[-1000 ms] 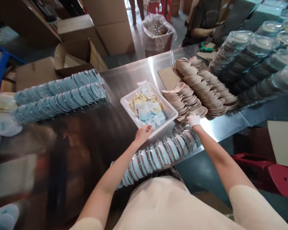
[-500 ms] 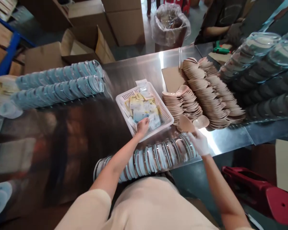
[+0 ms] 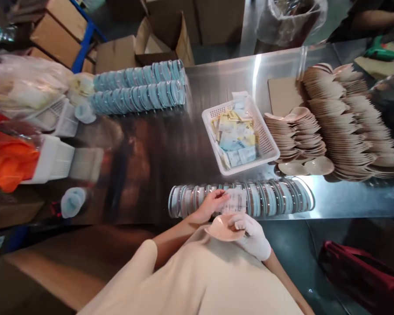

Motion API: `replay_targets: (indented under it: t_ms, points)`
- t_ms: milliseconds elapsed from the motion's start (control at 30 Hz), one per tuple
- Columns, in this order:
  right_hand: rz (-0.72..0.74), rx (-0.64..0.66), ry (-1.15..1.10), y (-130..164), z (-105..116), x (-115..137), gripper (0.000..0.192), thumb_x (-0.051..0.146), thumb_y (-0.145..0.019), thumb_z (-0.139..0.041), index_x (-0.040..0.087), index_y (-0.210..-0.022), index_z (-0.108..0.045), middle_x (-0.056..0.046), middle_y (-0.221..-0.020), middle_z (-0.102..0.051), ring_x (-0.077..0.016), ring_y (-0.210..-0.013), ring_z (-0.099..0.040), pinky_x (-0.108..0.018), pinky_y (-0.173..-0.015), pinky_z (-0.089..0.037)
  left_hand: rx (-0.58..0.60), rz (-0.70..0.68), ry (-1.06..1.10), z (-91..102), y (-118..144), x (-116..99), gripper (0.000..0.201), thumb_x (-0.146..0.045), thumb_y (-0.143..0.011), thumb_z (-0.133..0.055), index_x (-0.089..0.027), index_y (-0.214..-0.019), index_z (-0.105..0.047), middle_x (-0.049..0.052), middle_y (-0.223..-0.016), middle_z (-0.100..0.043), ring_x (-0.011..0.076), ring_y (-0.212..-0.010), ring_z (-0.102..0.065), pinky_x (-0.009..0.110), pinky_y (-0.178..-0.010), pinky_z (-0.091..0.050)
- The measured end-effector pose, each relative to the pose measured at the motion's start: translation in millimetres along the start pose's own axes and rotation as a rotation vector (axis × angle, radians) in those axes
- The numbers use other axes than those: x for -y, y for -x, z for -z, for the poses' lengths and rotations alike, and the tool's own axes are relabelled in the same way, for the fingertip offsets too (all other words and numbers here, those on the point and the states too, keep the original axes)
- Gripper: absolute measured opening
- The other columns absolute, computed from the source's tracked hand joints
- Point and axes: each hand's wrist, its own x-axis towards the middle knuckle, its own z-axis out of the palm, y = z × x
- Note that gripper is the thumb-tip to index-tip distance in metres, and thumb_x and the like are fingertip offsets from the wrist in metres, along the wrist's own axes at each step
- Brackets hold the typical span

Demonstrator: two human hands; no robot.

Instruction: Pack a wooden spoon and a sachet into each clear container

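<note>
My bare left hand (image 3: pixel 212 204) is closed on the edge of a small white printed packet (image 3: pixel 235 200), above a row of round clear-rimmed containers (image 3: pixel 284 197) at the table's near edge. Close to my body, my white-gloved right hand (image 3: pixel 253 236) grips a shallow beige bowl (image 3: pixel 220 227) by its right side. Beyond the row, a white plastic basket (image 3: pixel 269 148) holds several white, yellow and blue packets (image 3: pixel 238 138). To its right stand nested stacks of beige bowls (image 3: pixel 341 127); two loose bowls (image 3: pixel 319 166) lie in front of them.
Two rows of blue-white containers (image 3: pixel 138 96) lie at the back left of the metal table (image 3: pixel 170 144). Left are white baskets (image 3: pixel 52 159) and an orange bundle (image 3: pixel 8 159). A lined bin (image 3: pixel 289 22) stands behind; a red stool (image 3: pixel 361 271) is at lower right.
My left hand has come out of the basket with a packet. My right hand has brought a bowl from the stacks to my front. The view has shifted left.
</note>
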Motion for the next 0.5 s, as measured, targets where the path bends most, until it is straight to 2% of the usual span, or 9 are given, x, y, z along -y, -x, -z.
replay_targets:
  t_ms: [67,167,200,233,300,367,400,433,500]
  points:
    - [-0.066,-0.003,-0.049,1.4,-14.8,13.8,0.018,0.028,-0.092,-0.079,0.025,-0.091,-0.061,-0.006,-0.099,-0.076,-0.0179,-0.083,-0.074,-0.029,-0.078,-0.060,-0.035,0.000,0.038,26.7,18.4,4.2,0.046,-0.047,-0.073,-0.091,-0.017,-0.103,-0.074,0.004,-0.097,-0.075,0.0212,-0.093,-0.073,0.033,-0.092,-0.056]
    - [-0.090,0.110,-0.186,5.6,-42.1,32.8,0.019,0.031,-0.091,-0.080,0.025,-0.087,-0.063,-0.004,-0.094,-0.076,-0.0180,-0.080,-0.073,-0.030,-0.078,-0.060,0.141,0.236,0.139,65.1,44.8,14.5,0.047,-0.052,-0.080,-0.084,-0.017,-0.109,-0.073,0.010,-0.101,-0.077,0.0280,-0.099,-0.075,0.041,-0.093,-0.058]
    - [-0.106,0.130,-0.237,8.0,-52.3,37.3,0.022,0.036,-0.089,-0.082,0.025,-0.085,-0.063,-0.004,-0.092,-0.075,-0.0182,-0.080,-0.072,-0.031,-0.078,-0.060,0.192,0.272,0.140,75.0,52.2,19.0,0.049,-0.052,-0.081,-0.083,-0.017,-0.113,-0.072,0.011,-0.103,-0.077,0.0287,-0.100,-0.075,0.043,-0.093,-0.058]
    - [-0.140,0.100,-0.278,10.7,-63.0,40.4,0.027,0.041,-0.086,-0.085,0.025,-0.084,-0.063,-0.004,-0.092,-0.074,-0.0186,-0.079,-0.071,-0.031,-0.077,-0.060,0.203,0.242,0.115,83.0,58.5,23.9,0.051,-0.051,-0.082,-0.082,-0.018,-0.119,-0.070,0.011,-0.105,-0.076,0.0285,-0.101,-0.075,0.043,-0.094,-0.058]
    - [-0.304,-0.113,-0.301,15.8,-84.8,41.5,0.036,0.050,-0.079,-0.089,0.024,-0.088,-0.065,-0.006,-0.101,-0.072,-0.0198,-0.084,-0.070,-0.031,-0.075,-0.060,0.124,0.009,0.001,93.5,67.5,34.8,0.063,-0.047,-0.084,-0.082,-0.021,-0.137,-0.060,0.010,-0.115,-0.074,0.0262,-0.107,-0.074,0.042,-0.100,-0.057]
    - [-0.575,-0.412,-0.269,18.0,-106.7,35.7,0.048,0.053,-0.074,-0.090,0.024,-0.104,-0.067,-0.008,-0.114,-0.070,-0.0221,-0.093,-0.071,-0.031,-0.076,-0.061,0.087,-0.266,-0.185,99.2,72.3,47.1,0.082,-0.046,-0.088,-0.079,-0.024,-0.157,-0.040,0.012,-0.130,-0.070,0.0261,-0.120,-0.069,0.045,-0.111,-0.051]
    - [-0.725,-0.517,-0.268,17.7,-117.6,30.8,0.057,0.055,-0.072,-0.090,0.024,-0.114,-0.065,-0.009,-0.117,-0.070,-0.0235,-0.096,-0.071,-0.033,-0.077,-0.061,0.109,-0.368,-0.294,101.7,73.8,53.5,0.089,-0.047,-0.091,-0.075,-0.024,-0.164,-0.030,0.013,-0.135,-0.068,0.0274,-0.127,-0.065,0.048,-0.117,-0.046]
    - [-0.861,-0.577,-0.290,16.8,-128.1,25.2,0.067,0.057,-0.071,-0.090,0.025,-0.123,-0.062,-0.009,-0.117,-0.071,-0.0248,-0.097,-0.072,-0.035,-0.078,-0.062,0.141,-0.436,-0.402,104.8,75.0,59.7,0.092,-0.050,-0.094,-0.070,-0.023,-0.168,-0.021,0.015,-0.139,-0.066,0.0294,-0.134,-0.061,0.051,-0.122,-0.040]
    - [-1.032,-0.589,-0.411,14.5,-147.4,13.9,0.084,0.061,-0.065,-0.089,0.026,-0.133,-0.056,-0.009,-0.117,-0.073,-0.0269,-0.094,-0.073,-0.040,-0.079,-0.063,0.176,-0.490,-0.592,115.9,77.1,69.5,0.089,-0.057,-0.102,-0.055,-0.021,-0.171,-0.013,0.019,-0.147,-0.062,0.0331,-0.146,-0.050,0.057,-0.129,-0.027]
